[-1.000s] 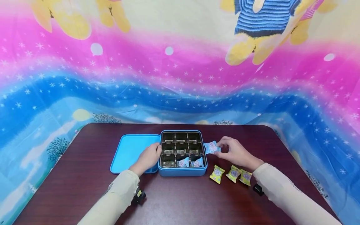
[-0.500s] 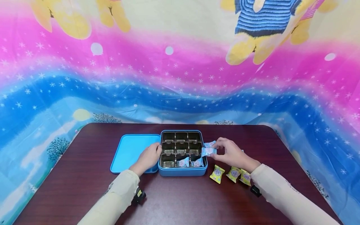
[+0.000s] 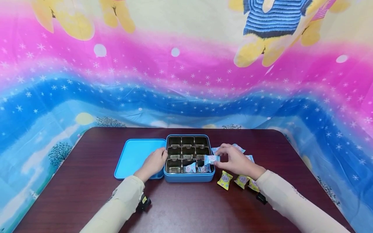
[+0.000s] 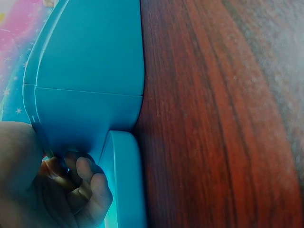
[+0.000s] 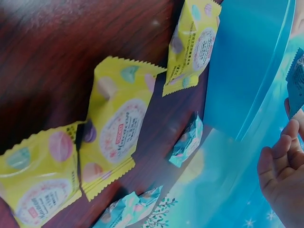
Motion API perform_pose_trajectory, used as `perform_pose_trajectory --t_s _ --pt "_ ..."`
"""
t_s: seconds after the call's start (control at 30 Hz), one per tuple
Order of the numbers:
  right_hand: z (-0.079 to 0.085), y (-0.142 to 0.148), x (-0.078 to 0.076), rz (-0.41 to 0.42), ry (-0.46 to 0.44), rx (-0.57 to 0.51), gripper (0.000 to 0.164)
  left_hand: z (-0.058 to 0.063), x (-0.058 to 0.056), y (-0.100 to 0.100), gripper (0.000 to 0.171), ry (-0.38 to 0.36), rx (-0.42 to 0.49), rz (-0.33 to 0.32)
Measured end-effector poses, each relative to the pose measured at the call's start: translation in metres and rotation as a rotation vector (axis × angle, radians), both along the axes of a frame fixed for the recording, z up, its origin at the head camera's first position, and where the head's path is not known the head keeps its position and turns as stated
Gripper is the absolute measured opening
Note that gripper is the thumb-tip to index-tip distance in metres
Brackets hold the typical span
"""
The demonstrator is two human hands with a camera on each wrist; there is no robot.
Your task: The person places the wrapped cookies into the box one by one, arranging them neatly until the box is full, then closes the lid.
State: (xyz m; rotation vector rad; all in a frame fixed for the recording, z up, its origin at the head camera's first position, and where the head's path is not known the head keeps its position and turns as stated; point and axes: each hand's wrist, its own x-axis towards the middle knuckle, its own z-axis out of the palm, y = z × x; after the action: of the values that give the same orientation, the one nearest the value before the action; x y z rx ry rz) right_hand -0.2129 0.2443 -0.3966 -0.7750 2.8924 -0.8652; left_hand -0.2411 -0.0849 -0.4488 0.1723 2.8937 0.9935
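Since the earlier frames, our right hand [image 3: 236, 160] has carried a blue sweet [image 3: 211, 159] leftward, and it now shows over the right edge of the box [image 3: 189, 178]. From the left, we see the blue lid [image 3: 137, 157] lying flat on the table [image 3: 180, 207], just beside the box. Our left hand [image 3: 153, 161] grips the box's left rim, its fingers curled against the outer wall. Inside, two blue sweets [image 3: 190, 168] sit in the front row's middle and right compartments. Our right thumb and fingers pinch the carried sweet above the right column. Three more blue sweets [image 3: 239, 148] lie on the table around and behind that hand; three yellow sweets [image 3: 225, 180] lie nearer us, right of the box.
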Motion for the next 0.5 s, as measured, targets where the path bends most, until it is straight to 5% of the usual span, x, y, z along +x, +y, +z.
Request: perform_pose_trajectory --t_s 0.5 --pt "0.002 -0.012 -0.001 0.031 0.012 0.015 0.018 0.004 0.002 0.000 0.029 0.008 -0.008 -0.003"
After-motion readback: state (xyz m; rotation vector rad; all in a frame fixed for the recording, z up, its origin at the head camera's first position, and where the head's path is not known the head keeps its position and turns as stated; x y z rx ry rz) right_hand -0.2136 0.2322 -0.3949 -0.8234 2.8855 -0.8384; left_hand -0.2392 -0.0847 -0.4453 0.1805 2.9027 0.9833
